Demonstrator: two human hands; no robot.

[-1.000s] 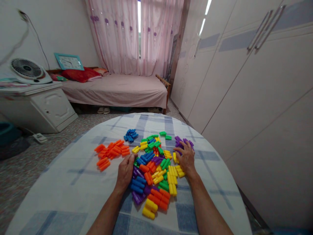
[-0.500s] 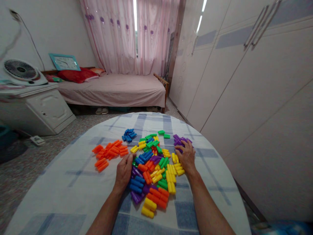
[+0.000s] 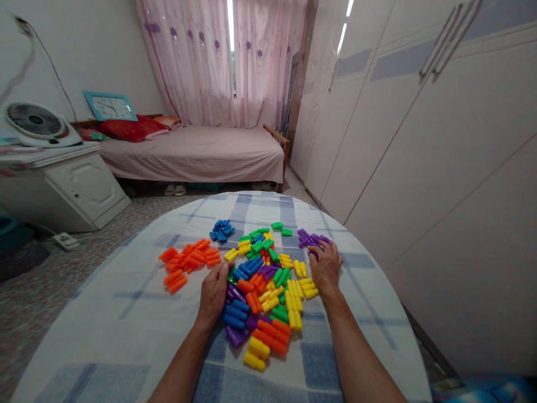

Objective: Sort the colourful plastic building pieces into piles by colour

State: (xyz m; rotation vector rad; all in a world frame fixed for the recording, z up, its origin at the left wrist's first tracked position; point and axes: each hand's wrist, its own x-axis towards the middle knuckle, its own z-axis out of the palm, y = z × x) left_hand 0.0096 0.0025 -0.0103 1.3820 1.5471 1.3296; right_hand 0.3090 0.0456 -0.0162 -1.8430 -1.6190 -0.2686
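Note:
A mixed heap of plastic building blocks (image 3: 254, 296), shaped like short joined tubes in blue, purple, orange, yellow and green, lies on the round table. My left hand (image 3: 214, 291) rests against the heap's left side, fingers pressed together and curled; what they hold, if anything, is hidden. At the near edge of a purple block group (image 3: 310, 238), my right hand (image 3: 327, 266) has its fingers bent around a purple block (image 3: 315, 254), mostly covered by them. Yellow blocks (image 3: 308, 288) lie just left of my right wrist.
Orange blocks (image 3: 193, 257) form a separate group at the left, with blue blocks (image 3: 221, 230) behind. Two green blocks (image 3: 282, 229) lie at the back. A checked cloth (image 3: 126, 336) covers the table. Beyond stand a bed (image 3: 201, 151), a wardrobe (image 3: 403, 184) and a fan (image 3: 36, 120).
My right hand has shifted slightly right and toward me along the purple group, its fingers drawn in more. My left hand stays in place at the heap.

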